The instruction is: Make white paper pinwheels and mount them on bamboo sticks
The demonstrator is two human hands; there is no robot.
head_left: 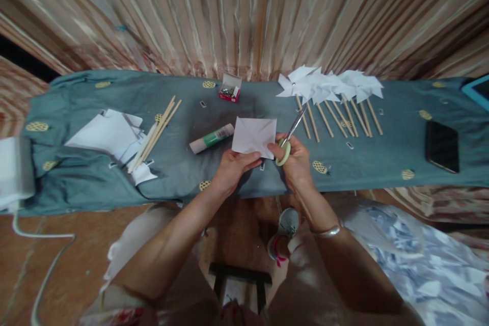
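A square of white paper with diagonal creases is held at its lower edge between both hands. My left hand pinches the lower left part, thumb on top. My right hand grips the lower right corner with its thumb and also carries scissors with pale yellow-green handles, blades pointing up and away to the right. Left of the paper lies a glue stick with a green and white label. To the right, several white paper pinwheels on wooden sticks lie in a row.
White paper sheets and loose wooden sticks lie on the left of the green cloth. A small red box stands open at the back. A black phone lies far right; a white appliance with a cord is far left.
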